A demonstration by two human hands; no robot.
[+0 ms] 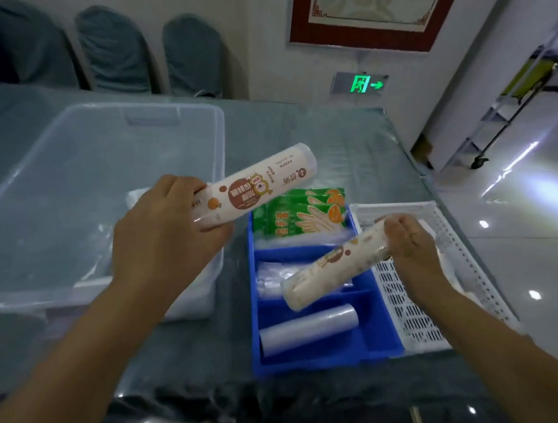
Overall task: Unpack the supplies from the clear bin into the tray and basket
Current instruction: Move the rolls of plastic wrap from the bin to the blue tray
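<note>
Mid-unpacking: left hand (163,235) gripping one cling-film roll (257,188), right hand (410,244) gripping another (331,269) over the blue tray (385,328); next, probably lowering each into a free compartment.

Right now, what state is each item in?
Left hand: gripping a printed white wrap roll.
Right hand: gripping a second printed roll.
Clear plastic bin: open.
Blue divided tray: partly filled.
White slotted basket: open.

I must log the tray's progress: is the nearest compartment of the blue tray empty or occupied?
Occupied. One clear roll lies on its side in the blue tray's nearest compartment.
</note>
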